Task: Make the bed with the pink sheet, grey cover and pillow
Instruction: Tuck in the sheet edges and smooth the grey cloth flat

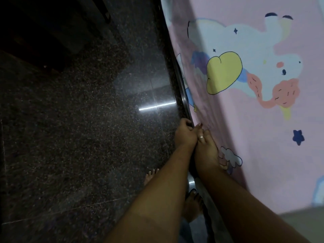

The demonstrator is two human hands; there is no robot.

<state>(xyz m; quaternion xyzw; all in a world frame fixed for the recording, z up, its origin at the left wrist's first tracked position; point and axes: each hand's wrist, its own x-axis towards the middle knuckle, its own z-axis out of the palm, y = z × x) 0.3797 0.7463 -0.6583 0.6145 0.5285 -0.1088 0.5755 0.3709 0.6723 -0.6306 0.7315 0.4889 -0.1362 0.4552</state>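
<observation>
The pink sheet (259,130), printed with a unicorn, stars and clouds, lies spread over the bed on the right side of the head view. Its left edge hangs down along the metal bed frame (182,88). My left hand (185,134) is curled at that edge, fingers closed against the frame where the sheet goes down. My right hand (206,151), with a ring on one finger, presses flat on the sheet just beside it, fingertips at the edge. The two hands touch. No grey cover or pillow is in view.
Dark polished granite floor (78,128) fills the left, with a light reflection near the bed. My bare feet (192,204) stand close against the bed frame. Dark furniture (43,32) stands at the far upper left.
</observation>
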